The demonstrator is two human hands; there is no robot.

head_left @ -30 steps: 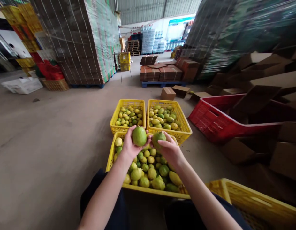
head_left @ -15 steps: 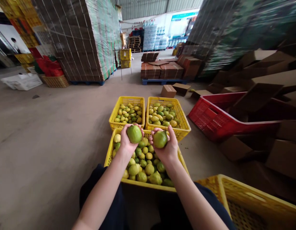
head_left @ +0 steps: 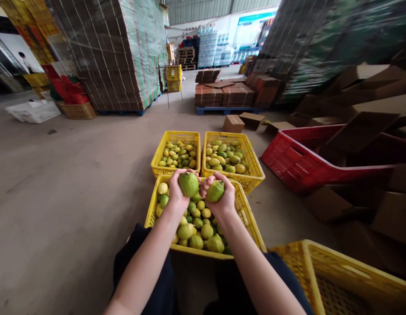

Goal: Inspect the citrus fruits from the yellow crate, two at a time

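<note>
My left hand (head_left: 178, 190) is closed round a green lemon (head_left: 188, 184), its fingers mostly hidden behind the fruit. Close beside it, my right hand (head_left: 226, 197) grips another green lemon (head_left: 215, 191), with fingertips showing on its left side. Both hands hover over the near yellow crate (head_left: 255, 234), which holds many green and yellow lemons (head_left: 196, 241). Beyond it stand two more yellow crates: the far left crate (head_left: 155, 165) has smaller yellowish lemons (head_left: 176, 154), the far right crate (head_left: 252, 153) longer green and yellow ones (head_left: 222, 155).
At the lower right is another yellow crate (head_left: 354, 271). A red crate (head_left: 288, 168) and loose cardboard boxes (head_left: 327, 205) line the right side. Flattened cartons (head_left: 237, 96) lie on a blue pallet (head_left: 216, 111) ahead. A tall wrapped stack (head_left: 100, 57) rises at left.
My right hand has turned and moved left with its lemon, closer to my left hand. The left lemon is still held, and the view has shifted slightly.
</note>
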